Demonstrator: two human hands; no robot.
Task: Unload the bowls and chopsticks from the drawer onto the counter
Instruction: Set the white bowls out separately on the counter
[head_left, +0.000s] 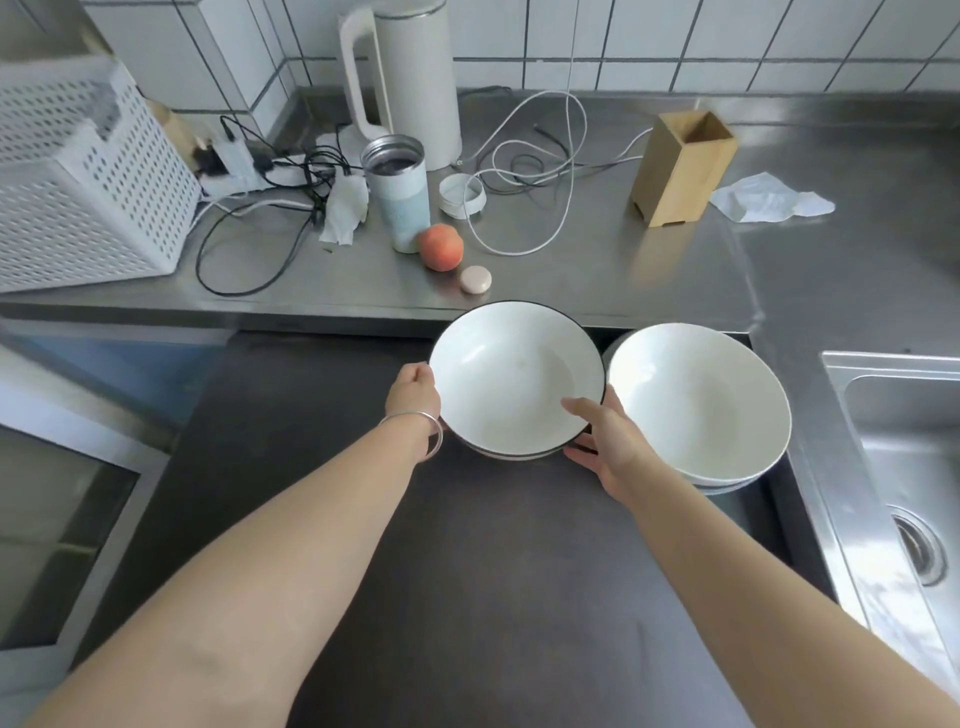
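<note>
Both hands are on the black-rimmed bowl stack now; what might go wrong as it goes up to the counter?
The black-rimmed bowl stack holds more than one bowl, so a lower bowl may slip from the left hand or right hand. The peach and white cable crowd the counter. It could clip the neighbouring white bowl stack.

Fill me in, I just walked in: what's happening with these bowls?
A person is unloading bowls from an open drawer. Both hands hold the black-rimmed bowl, left hand on its left edge, right hand at its right rim. A second stack of white bowls sits beside it. The counter holds no bowls yet.
</note>
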